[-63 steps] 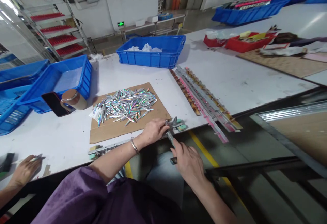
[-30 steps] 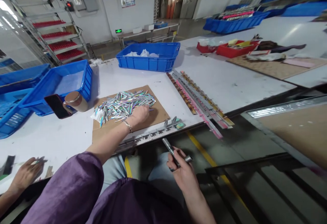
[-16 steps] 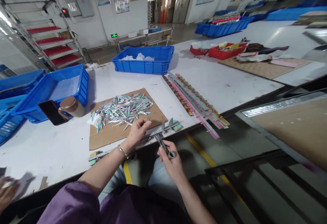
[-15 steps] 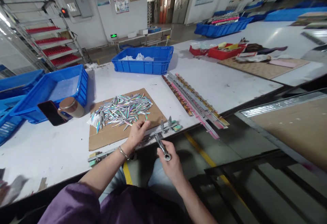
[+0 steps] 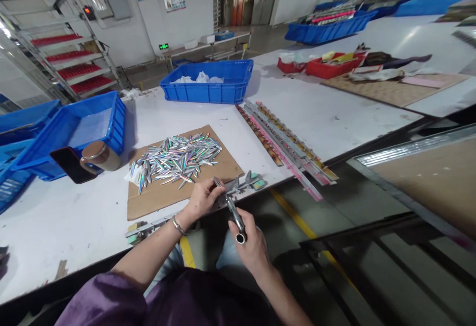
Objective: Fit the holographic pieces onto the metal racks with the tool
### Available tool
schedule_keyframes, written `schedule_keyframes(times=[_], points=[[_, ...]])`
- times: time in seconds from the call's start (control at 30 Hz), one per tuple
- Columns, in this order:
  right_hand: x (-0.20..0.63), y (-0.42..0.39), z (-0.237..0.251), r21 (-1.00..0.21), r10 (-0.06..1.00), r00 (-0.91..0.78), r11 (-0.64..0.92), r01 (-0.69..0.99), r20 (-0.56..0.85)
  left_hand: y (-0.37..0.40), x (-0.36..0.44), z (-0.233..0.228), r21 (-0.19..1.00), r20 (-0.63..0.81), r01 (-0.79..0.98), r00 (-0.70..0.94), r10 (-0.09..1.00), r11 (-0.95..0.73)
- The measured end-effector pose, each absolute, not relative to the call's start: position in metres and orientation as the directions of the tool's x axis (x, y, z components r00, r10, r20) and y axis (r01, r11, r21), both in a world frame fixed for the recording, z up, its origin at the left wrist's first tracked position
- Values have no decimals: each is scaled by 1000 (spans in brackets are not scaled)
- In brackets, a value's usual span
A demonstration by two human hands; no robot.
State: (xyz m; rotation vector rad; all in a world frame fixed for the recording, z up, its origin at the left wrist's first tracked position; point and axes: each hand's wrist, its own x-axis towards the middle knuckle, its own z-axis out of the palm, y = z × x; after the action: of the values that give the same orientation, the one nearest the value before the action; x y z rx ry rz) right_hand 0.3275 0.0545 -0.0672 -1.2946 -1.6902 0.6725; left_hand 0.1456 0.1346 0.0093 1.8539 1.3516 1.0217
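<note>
My left hand (image 5: 204, 198) is closed, thumb and fingers pinching a slim silvery lure-shaped piece (image 5: 217, 183) above a metal rack bar (image 5: 243, 186). The bar lies along the table's front edge, with a few similar pieces standing upright near its right end and green-and-yellow blocks at both ends. In my closed right hand (image 5: 250, 237) is a shiny metal tube-shaped tool (image 5: 234, 213), its round open end towards me and its far tip at the bar, close to my left fingers. Behind my hands a heap of shiny, iridescent slender pieces (image 5: 182, 155) covers a cardboard sheet (image 5: 148, 204).
Several loaded rack bars (image 5: 282, 142) lie to the right, jutting over the table edge. A blue crate (image 5: 206, 90) with white bags stands behind the heap. On the left are a mug (image 5: 106, 156), a phone (image 5: 70, 165) and blue crates (image 5: 119, 123).
My left hand has moved slightly right and down to the bar with the slim piece. The tool in my right hand has tilted, its round end lower. The view has shifted slightly.
</note>
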Motion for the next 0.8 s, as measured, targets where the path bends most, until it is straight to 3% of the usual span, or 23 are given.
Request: schedule_keyframes(times=[0.2, 0.37, 0.5, 0.53, 0.6, 0.63, 0.7, 0.77, 0.8], points=[[325, 58, -57, -925, 975, -31, 218, 310, 219, 139, 151, 26, 608, 201, 657, 416, 887, -446], [310, 66, -52, -999, 987, -159, -7, -39, -1, 138, 152, 23, 533, 189, 729, 392, 900, -430], [314, 63, -56, -918, 983, -155, -153, -367, -102, 135, 152, 11, 529, 255, 718, 374, 892, -453], [319, 62, -57, -938, 990, -118, -118, -325, -83, 135, 152, 9, 532, 273, 711, 370, 888, -460], [330, 61, -57, -996, 995, -54, 83, 30, 81, 135, 152, 5, 530, 305, 701, 367, 879, -477], [335, 61, -56, -942, 978, -70, 208, 264, 196, 135, 152, 4, 525, 316, 701, 367, 875, -483], [341, 63, -54, -691, 915, -201, 397, 604, 350, 135, 152, 4, 523, 329, 698, 364, 871, -489], [341, 66, -53, -533, 885, -276, 449, 717, 375, 136, 151, 4, 539, 328, 687, 362, 872, -488], [339, 67, -53, -546, 894, -268, 435, 716, 360, 136, 151, 5, 552, 323, 679, 362, 875, -485]])
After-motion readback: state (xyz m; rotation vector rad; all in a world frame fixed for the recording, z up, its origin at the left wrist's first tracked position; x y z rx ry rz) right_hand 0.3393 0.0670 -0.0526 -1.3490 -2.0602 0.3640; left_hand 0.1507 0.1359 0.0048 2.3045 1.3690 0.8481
